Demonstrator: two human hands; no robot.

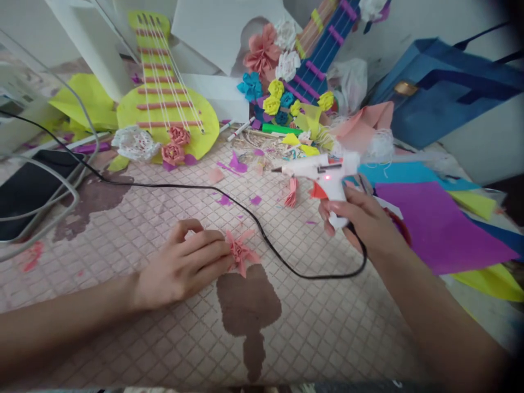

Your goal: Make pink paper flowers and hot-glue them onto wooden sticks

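My right hand (360,218) grips a white hot glue gun (335,177) by its handle, with the nozzle pointing left above the table. An orange trigger shows in front of the fingers, and a small red light glows on its side. My left hand (188,262) rests on the table with its fingers closed on the left edge of a pink paper flower (242,252). The fingertips are partly hidden behind the petals. Beyond the flower, a small folded pink paper piece (291,192) lies below the nozzle.
A black cord (262,224) crosses the table to the glue gun. Behind stand a yellow paper guitar (167,109) and a blue one (315,76) with paper flowers. Purple paper sheets (438,229) lie at right beside a blue bag (446,87). A dark tablet-like device (36,185) lies left.
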